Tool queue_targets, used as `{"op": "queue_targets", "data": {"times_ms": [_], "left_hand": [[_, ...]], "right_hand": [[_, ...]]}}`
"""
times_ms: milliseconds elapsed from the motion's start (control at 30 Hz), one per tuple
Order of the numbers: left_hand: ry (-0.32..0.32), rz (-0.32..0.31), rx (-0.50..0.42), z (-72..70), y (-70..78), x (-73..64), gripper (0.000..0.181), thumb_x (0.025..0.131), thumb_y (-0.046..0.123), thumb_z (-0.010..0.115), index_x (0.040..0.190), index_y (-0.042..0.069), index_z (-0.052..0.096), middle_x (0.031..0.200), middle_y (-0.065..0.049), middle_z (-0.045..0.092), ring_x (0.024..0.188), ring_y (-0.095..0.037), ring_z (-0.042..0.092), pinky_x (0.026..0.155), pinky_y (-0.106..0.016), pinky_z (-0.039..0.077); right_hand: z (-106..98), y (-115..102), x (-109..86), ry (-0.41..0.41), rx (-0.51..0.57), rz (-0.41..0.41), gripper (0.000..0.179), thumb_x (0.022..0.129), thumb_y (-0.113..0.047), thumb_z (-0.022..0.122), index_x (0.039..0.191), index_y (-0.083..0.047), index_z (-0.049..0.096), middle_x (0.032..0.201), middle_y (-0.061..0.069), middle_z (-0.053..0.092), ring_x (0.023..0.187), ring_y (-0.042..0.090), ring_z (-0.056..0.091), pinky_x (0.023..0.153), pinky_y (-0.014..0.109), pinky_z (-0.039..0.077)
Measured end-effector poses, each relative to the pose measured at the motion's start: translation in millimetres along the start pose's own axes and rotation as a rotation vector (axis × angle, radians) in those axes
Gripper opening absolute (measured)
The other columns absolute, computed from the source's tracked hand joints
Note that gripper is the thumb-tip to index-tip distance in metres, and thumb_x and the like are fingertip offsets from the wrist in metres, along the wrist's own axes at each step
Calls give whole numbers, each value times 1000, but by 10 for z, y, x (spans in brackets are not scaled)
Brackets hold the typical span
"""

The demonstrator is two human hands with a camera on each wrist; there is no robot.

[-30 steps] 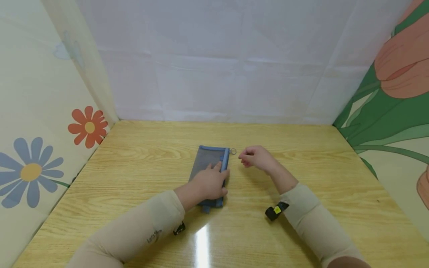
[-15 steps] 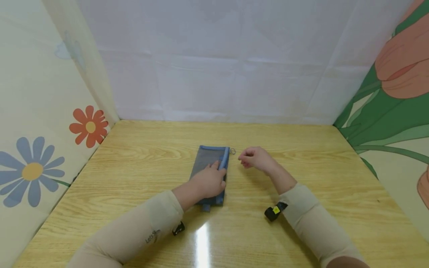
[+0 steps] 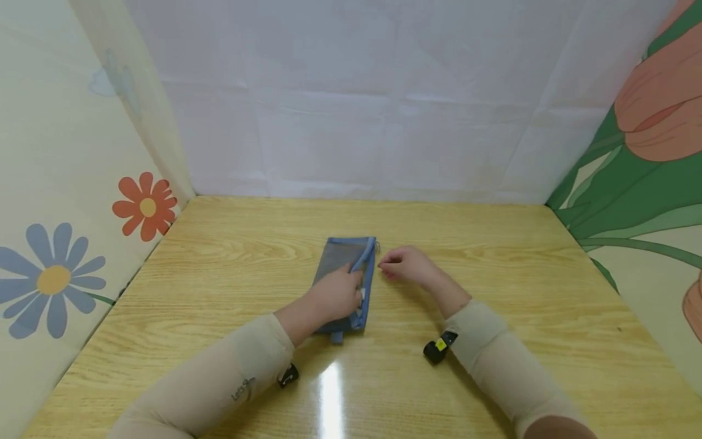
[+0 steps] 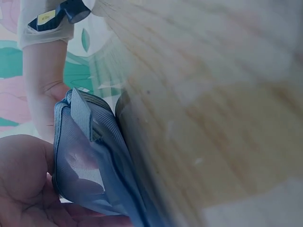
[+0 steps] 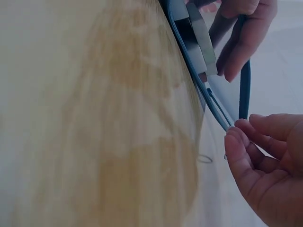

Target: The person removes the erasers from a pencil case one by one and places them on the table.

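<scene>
A blue-edged mesh zip pouch (image 3: 336, 263) lies on the table, its zipped side gaping towards the right. My left hand (image 3: 336, 295) grips the upper edge of that opening and holds it raised, as the right wrist view confirms with fingers curled round the blue rim (image 5: 245, 90). Inside the mouth, pale and dark flat-sided things (image 5: 202, 40) show; their kind is unclear. Just right of the pouch's far end, my right hand (image 3: 408, 267) hovers with loosely bent fingers, nothing seen between them. A small metal ring (image 3: 377, 246) hangs at the pouch's far right corner.
The wood-grain table (image 3: 247, 244) runs back to a white cloth wall (image 3: 329, 122). Flower-printed cloths stand at the left and right sides. Black wrist cameras (image 3: 437, 350) sit under both sleeves.
My left fingers have curled under the pouch's upper edge and lifted it, so the opening now gapes. My right hand has moved a little left, nearer the pouch.
</scene>
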State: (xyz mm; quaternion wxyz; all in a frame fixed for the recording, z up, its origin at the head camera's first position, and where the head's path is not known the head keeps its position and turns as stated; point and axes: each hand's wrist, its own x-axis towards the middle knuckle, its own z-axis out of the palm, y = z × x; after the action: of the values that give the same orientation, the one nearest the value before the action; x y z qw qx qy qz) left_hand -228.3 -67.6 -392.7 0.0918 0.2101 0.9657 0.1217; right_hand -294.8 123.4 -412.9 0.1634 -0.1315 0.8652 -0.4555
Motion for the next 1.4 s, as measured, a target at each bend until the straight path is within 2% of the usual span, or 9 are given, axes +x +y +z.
{"op": "queue_targets", "data": {"times_ms": [233, 367, 567, 700, 833, 967, 1133, 1267, 1400], "left_hand": [[-7, -1, -37, -36, -11, -20, 59, 85, 26, 54, 136, -2, 40, 137, -24, 40, 126, -35, 38, 102, -41, 33], [17, 25, -71, -39, -27, -36, 52, 84, 19, 54, 132, 1, 47, 131, -20, 49, 125, -34, 40, 101, -41, 34], [19, 30, -36, -58, -40, -55, 40, 84, 11, 48, 122, 1, 57, 113, -17, 62, 105, -30, 56, 87, -39, 45], [-38, -57, -52, -79, -56, -83, 55, 85, 17, 49, 135, -3, 40, 128, -21, 50, 118, -31, 47, 97, -40, 38], [-71, -86, -139, -84, -104, -114, 74, 80, 15, 55, 142, -5, 21, 134, -23, 43, 114, -28, 49, 94, -38, 40], [-90, -72, -264, -85, -189, -154, 85, 74, 6, 58, 144, -5, 10, 138, -23, 38, 93, -24, 52, 74, -34, 45], [-109, -40, -375, -86, -313, -202, 90, 72, 0, 57, 145, -2, 4, 146, -21, 25, 97, -25, 49, 65, -29, 42], [-104, -12, -424, -72, -386, -205, 96, 72, 2, 61, 146, 2, 0, 148, -20, 21, 105, -25, 47, 73, -29, 44], [-86, 25, -444, -51, -440, -183, 100, 73, 5, 65, 146, 4, -4, 148, -20, 17, 118, -26, 42, 88, -34, 41]], "right_hand": [[93, 3, 83, -47, -86, -37, 19, 88, -9, 58, 102, -2, 68, 90, 7, 67, 75, 12, 62, 68, 25, 51], [117, 1, 103, -49, -190, -63, 19, 87, -10, 59, 100, -3, 70, 81, 3, 67, 68, 9, 57, 62, 22, 47], [129, -22, 107, -28, -240, -43, 17, 87, -13, 59, 96, -5, 72, 70, -1, 63, 61, 7, 51, 57, 20, 42], [133, -41, 102, -27, -256, -44, 17, 87, -14, 60, 96, -5, 72, 70, -1, 64, 61, 7, 52, 57, 20, 42], [137, -54, 94, -29, -250, -50, 16, 87, -14, 61, 94, -5, 72, 71, -1, 65, 62, 7, 53, 58, 21, 44], [139, -51, 84, -34, -242, -69, 15, 86, -14, 61, 90, -5, 72, 67, 0, 62, 59, 7, 51, 55, 21, 43], [119, -50, 46, -48, -205, -91, 15, 87, -12, 60, 93, -4, 71, 67, 2, 62, 58, 8, 50, 54, 22, 43], [84, -75, -10, -47, -204, -101, 16, 87, -13, 60, 97, -5, 71, 75, 3, 65, 62, 10, 53, 57, 24, 44], [40, -105, -62, -24, -257, -130, 20, 86, -16, 61, 101, -8, 70, 91, 2, 68, 78, 12, 58, 70, 28, 47]]}}
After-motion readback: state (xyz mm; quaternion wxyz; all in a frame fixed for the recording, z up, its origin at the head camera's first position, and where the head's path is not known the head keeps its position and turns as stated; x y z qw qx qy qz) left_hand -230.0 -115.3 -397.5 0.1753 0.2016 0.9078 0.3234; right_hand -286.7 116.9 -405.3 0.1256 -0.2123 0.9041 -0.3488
